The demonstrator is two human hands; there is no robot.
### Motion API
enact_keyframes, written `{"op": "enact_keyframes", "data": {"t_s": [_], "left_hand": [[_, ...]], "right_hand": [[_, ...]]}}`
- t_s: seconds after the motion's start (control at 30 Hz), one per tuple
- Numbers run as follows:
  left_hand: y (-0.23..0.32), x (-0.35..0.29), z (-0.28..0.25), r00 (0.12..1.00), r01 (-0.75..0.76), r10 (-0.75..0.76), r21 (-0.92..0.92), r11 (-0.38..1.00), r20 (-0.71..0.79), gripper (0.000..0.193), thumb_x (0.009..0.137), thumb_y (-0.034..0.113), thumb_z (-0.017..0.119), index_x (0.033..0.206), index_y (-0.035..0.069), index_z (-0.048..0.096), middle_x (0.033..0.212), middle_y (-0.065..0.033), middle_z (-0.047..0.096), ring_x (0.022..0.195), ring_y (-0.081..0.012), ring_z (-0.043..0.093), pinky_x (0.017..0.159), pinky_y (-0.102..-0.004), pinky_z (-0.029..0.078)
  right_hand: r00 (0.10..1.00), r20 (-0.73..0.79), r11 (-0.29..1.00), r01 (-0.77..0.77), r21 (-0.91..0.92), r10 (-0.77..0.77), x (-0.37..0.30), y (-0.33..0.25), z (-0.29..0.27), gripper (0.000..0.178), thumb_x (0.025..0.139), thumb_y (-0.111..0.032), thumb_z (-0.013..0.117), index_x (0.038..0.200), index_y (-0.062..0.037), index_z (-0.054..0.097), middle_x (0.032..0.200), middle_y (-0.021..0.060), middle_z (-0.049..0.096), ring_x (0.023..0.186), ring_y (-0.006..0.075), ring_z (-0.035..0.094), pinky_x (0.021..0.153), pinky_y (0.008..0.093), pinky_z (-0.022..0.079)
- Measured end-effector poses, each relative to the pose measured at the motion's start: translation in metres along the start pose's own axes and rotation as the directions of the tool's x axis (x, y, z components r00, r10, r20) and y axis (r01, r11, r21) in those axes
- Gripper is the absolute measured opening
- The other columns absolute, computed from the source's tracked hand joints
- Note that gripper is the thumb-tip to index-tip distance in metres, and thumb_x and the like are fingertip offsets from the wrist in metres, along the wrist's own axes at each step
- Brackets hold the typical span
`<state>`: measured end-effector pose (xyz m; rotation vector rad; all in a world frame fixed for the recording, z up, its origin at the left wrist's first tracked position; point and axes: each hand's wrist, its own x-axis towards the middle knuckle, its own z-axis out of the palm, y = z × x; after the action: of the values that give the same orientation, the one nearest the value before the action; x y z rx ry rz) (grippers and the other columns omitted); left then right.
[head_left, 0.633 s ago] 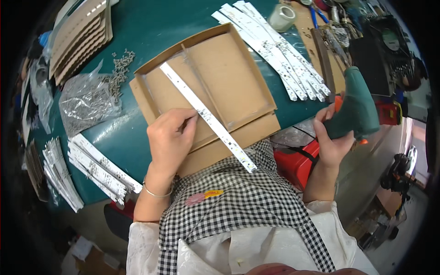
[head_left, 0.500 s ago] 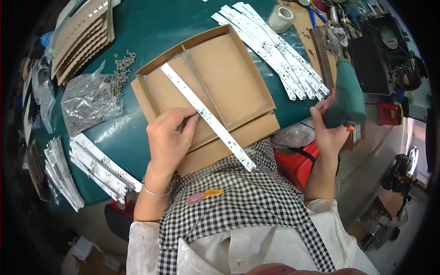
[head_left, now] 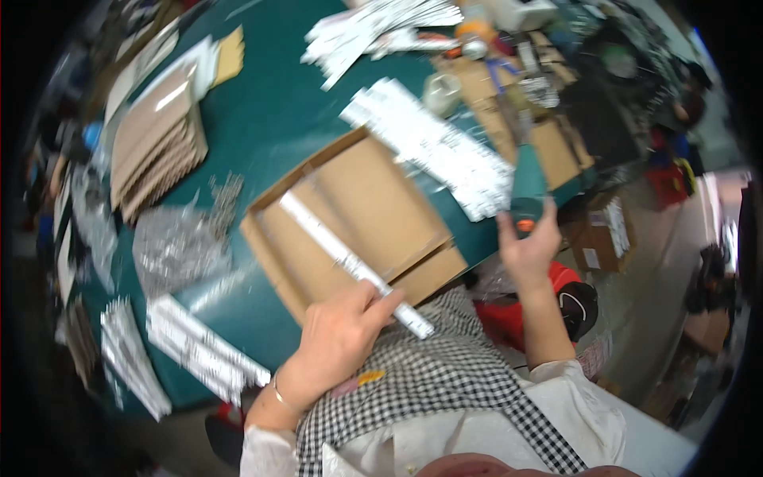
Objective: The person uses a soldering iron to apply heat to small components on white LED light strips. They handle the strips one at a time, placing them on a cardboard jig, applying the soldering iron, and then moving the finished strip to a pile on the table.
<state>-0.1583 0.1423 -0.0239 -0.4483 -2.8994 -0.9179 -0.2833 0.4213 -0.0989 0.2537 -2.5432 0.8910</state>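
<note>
I think I am at positioning step, my left fingers (head_left: pixel 385 308) pinching the white strip (head_left: pixel 326 239), my right fingers (head_left: pixel 507 234) clasping the green power tool (head_left: pixel 528 176), so the next move needs steady hold.

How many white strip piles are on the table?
4: a pile at the far side of the table, a second pile right of the tray, a third pile and fourth pile at the near left. Blur may hide more.
</note>
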Motion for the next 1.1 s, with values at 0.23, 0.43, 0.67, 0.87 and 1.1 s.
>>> {"op": "enact_keyframes", "data": {"t_s": [0.23,0.43,0.67,0.87,1.1], "left_hand": [[0.015,0.024,0.006,0.98,-0.069,0.05,0.094,0.993,0.194,0.023,0.074,0.011,0.078,0.096,0.015,0.076,0.078,-0.0053,0.057,0.071,-0.0263,0.063,0.059,-0.0401,0.049],[0.019,0.025,0.003,0.977,-0.163,0.142,0.128,0.978,0.158,0.016,0.073,0.009,0.078,0.088,0.013,0.077,0.085,-0.0054,0.064,0.075,-0.0269,0.064,0.062,-0.0395,0.051],[0.017,0.025,-0.013,0.947,-0.219,0.186,0.101,0.971,0.263,0.019,0.075,0.009,0.073,0.095,0.007,0.074,0.095,-0.0071,0.068,0.084,-0.0278,0.066,0.072,-0.0394,0.054],[0.002,0.024,-0.023,0.924,-0.308,0.246,0.188,0.933,0.294,0.024,0.082,0.011,0.059,0.103,0.001,0.067,0.097,-0.0095,0.057,0.095,-0.0254,0.06,0.072,-0.0362,0.054],[-0.021,0.025,-0.018,0.952,-0.266,0.204,0.288,0.92,0.227,0.029,0.078,0.01,0.061,0.104,0.003,0.07,0.094,-0.0055,0.057,0.092,-0.0217,0.057,0.07,-0.0324,0.055]], "right_hand": [[0.993,-0.077,0.975,-0.066,0.213,0.084,0.006,-0.001,0.013,0.058,0.08,-0.01,0.074,0.131,0.0045,0.051,0.116,0.0258,0.064,0.103,0.0428,0.066,0.087,0.0448,0.055],[0.965,-0.038,0.864,-0.215,0.456,0.261,0.003,-0.006,0.013,0.059,0.075,-0.004,0.077,0.128,0.0008,0.052,0.101,0.0185,0.067,0.083,0.0325,0.07,0.076,0.0382,0.056],[0.974,-0.022,0.752,-0.159,0.64,0.224,-0.011,-0.007,0.021,0.038,0.075,-0.002,0.073,0.11,-0.0006,0.057,0.086,0.0049,0.062,0.071,0.0126,0.06,0.065,0.0311,0.052],[0.924,0.065,0.561,-0.283,0.778,0.376,-0.022,-0.043,0.006,0.054,0.082,0.012,0.066,0.132,0.0021,0.046,0.098,0.0063,0.056,0.072,0.0109,0.059,0.056,0.0237,0.052],[0.942,0.17,0.495,-0.299,0.816,0.289,-0.029,-0.036,0.009,0.073,0.077,0.017,0.066,0.143,0.0013,0.038,0.097,0.0085,0.052,0.075,0.0132,0.059,0.056,0.0237,0.052]]}}
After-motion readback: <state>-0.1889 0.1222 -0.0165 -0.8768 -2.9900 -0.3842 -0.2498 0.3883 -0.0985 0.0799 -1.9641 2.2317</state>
